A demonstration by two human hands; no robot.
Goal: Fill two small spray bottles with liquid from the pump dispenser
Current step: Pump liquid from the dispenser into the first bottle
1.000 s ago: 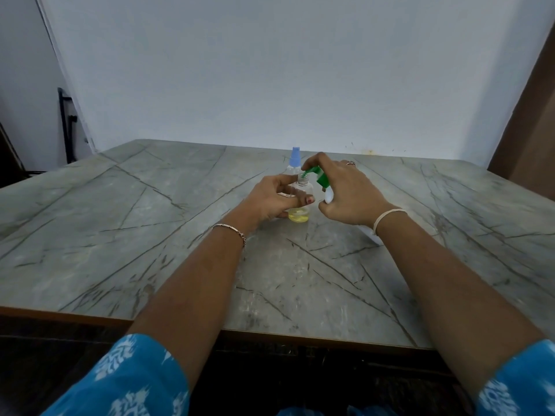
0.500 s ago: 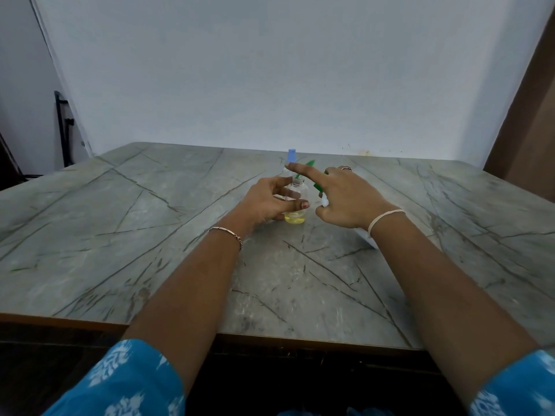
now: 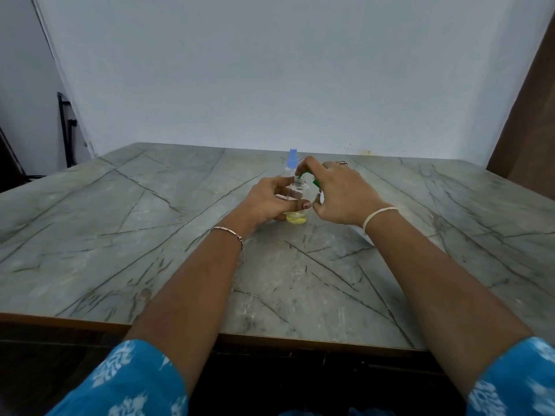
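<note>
1. Grey veined stone surface (image 3: 150, 235) against a pale wall.
2. Open clear spray bottle (image 3: 297, 205), yellow liquid at its bottom, stands mid-surface.
3. Left hand (image 3: 270, 202) fingers wrap its body.
4. Right hand (image 3: 339, 193) fingers curl around the green-topped pump dispenser (image 3: 316, 183), fingertip over the bottle's mouth.
5. Blue-capped bottle (image 3: 292, 163) stands just behind.

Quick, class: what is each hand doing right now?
Left hand: closed around the open small bottle.
Right hand: on the green pump dispenser; pressing cannot be told.
</note>
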